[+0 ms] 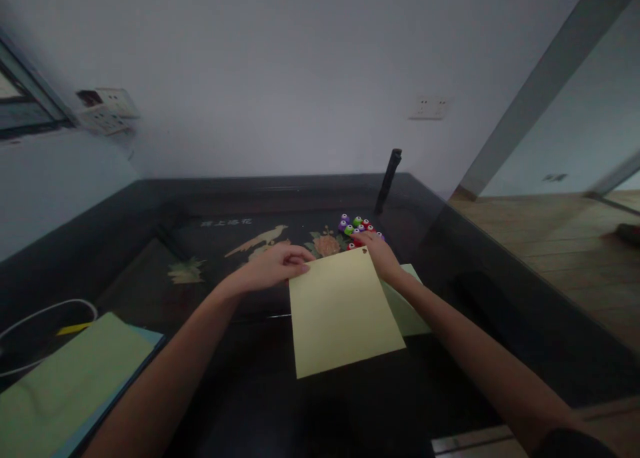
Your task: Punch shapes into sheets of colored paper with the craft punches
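Note:
A pale yellow paper sheet (340,311) lies tilted on the dark lacquered table (240,378). My left hand (273,265) pinches the sheet's upper left corner with its fingers closed. My right hand (381,253) grips a small red paper punch (357,243) pressed on the sheet's top right corner, where a tiny punched shape shows. Behind that hand sits a cluster of small coloured punches (356,225), purple, green and red. A second pale green sheet (407,305) lies under my right forearm.
A stack of green and blue paper (70,385) rests at the near left, beside a white cable (45,311). A dark cylinder (389,178) leans against the back wall. The table carries a painted bird and flowers. Wooden floor lies to the right.

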`<state>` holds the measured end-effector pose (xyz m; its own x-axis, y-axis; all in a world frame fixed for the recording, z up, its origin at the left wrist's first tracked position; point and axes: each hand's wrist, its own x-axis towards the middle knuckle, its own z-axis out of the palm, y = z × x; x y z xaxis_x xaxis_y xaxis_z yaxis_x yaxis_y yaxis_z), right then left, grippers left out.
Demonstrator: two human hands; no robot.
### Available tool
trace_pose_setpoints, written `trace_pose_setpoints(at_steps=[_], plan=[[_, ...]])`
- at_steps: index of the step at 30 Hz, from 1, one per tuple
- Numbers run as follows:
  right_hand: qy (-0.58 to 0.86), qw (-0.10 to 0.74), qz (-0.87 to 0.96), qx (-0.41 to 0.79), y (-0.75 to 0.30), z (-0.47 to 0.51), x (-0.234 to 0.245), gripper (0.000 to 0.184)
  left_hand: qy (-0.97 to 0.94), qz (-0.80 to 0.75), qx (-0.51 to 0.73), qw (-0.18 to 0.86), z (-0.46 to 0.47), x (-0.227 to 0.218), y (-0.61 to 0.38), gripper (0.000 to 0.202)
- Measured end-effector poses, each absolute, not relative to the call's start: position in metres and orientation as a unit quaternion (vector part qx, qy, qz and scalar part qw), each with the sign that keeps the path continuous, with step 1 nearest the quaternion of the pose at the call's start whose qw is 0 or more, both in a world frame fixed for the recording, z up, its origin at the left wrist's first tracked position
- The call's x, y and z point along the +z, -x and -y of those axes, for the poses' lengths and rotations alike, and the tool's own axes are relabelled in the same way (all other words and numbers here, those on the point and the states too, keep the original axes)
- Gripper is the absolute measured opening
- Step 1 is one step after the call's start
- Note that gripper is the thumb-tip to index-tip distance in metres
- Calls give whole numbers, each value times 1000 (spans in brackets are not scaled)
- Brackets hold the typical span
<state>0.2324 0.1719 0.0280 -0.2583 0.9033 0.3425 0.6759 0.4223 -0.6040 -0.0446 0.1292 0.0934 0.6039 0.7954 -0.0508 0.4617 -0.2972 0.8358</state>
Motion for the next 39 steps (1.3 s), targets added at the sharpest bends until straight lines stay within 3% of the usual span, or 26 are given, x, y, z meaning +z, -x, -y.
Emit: trace_pose_setpoints(at_steps=[4,7,10,15,18,25,33,39], plan=[[496,336,745,294,-260,-133,45,47,-769,-411,225,434,-126,75,22,21],[468,307,641,525,-281,-102,52,48,-767,-405,225,445,-121,62,-4,19],[500,323,559,577,-301,-89,54,55,-769,-407,236,432,-120,56,-27,23],[599,415,465,503,-343,-93,48,50,-775,-469,292,307,-107,56,-46,31],[630,453,422,469,-362,-94,42,50,-864,-416,204,197,-79,53,-53,24],[647,363,468,481,-352,-96,26,51,-945,-301,107,73,-17,25,-69,24],[671,294,599,324,-356,-104,13,49,-946,-303,117,15,-23,6,-67,23],[680,266,625,277,-353,-104,8,52,-933,-345,102,-21,-43,8,-61,27]])
